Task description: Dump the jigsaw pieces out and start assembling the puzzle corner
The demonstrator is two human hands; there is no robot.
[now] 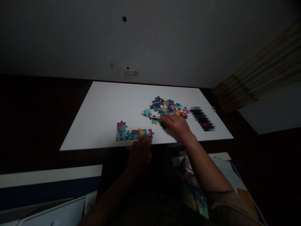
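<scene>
My left hand [141, 150] rests at the table's near edge, its fingers stretched out over the right end of a joined puzzle section [131, 134]. That section is L-shaped, with teal leaves and a red patch at its left end. My right hand [176, 125] is closed, thumb and fingertips together on a puzzle piece [157, 117] that shows as a thin pale edge. Beyond and partly under this hand lies a heap of loose puzzle pieces [166, 106] in blue, orange and pink. A teal piece [147, 112] sits at the heap's left side.
A dark pixelated object [201, 118] lies on the right of the white table [98, 110]. Behind the table is a grey wall with a socket panel [131, 72]. A curtain [244, 83] hangs at the right. Plastic-wrapped items [188, 166] lie below the near edge.
</scene>
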